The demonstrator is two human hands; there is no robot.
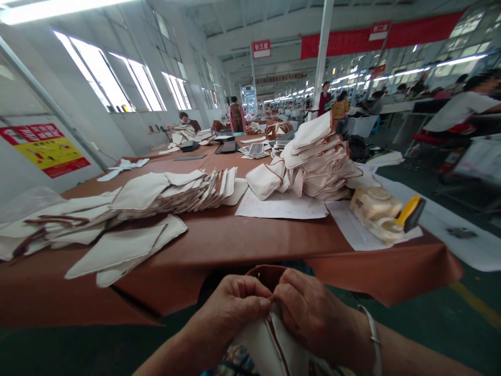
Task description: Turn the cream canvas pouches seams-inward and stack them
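Note:
Both hands work close together in front of my body, just off the table's near edge. My left hand (pixel 235 305) pinches a cream-coloured sewn piece with brown edging (pixel 258 344) between thumb and forefinger. Right beside it, my right hand (pixel 313 313) is closed on the same piece, with a pale bangle on the wrist. The fingertips almost meet at the brown edge, and they hide exactly what lies between them. A curved brown strip (pixel 268 272) shows just beyond the fingertips; whether it joins the cream piece I cannot tell.
A brown-covered table (pixel 219 243) spans the view. Cream pieces lie in a long row (pixel 168 190) on the left and a tall stack (pixel 313 162) on the right. A glue-stained container (pixel 373 206) and a yellow-handled brush (pixel 409 211) sit near the right corner. Several people work farther back.

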